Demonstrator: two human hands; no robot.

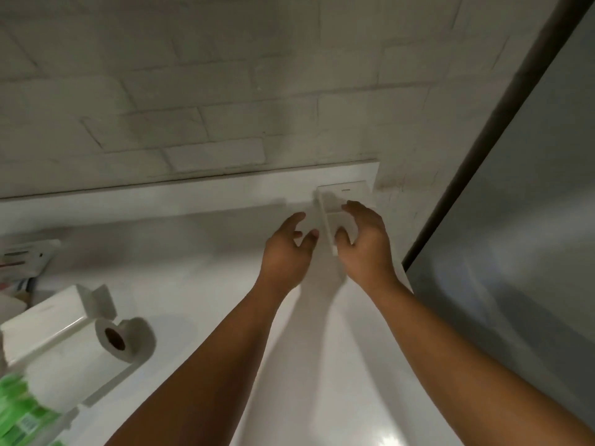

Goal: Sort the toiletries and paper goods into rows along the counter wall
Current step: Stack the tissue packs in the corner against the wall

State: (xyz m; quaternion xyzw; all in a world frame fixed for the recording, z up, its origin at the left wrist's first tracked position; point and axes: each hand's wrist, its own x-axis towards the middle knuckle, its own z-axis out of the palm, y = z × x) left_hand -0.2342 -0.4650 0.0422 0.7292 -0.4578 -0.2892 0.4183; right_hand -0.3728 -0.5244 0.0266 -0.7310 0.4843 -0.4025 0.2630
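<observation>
A white box (346,196) lies on the white counter (193,239) at its far right corner, next to the tiled wall. My right hand (367,243) curls over the box's near end, thumb and fingers on it. My left hand (286,249) hovers just left of the box with its fingers apart, holding nothing. A white paper roll (109,346) with a brown core lies on its side at the left. A white carton (48,320) sits behind the roll, and a green-printed pack (22,410) fills the bottom left corner.
The tiled wall (193,107) runs along the back of the counter. A grey panel with a dark edge (515,188) bounds the counter on the right. More small packs (25,259) lie at the far left, blurred.
</observation>
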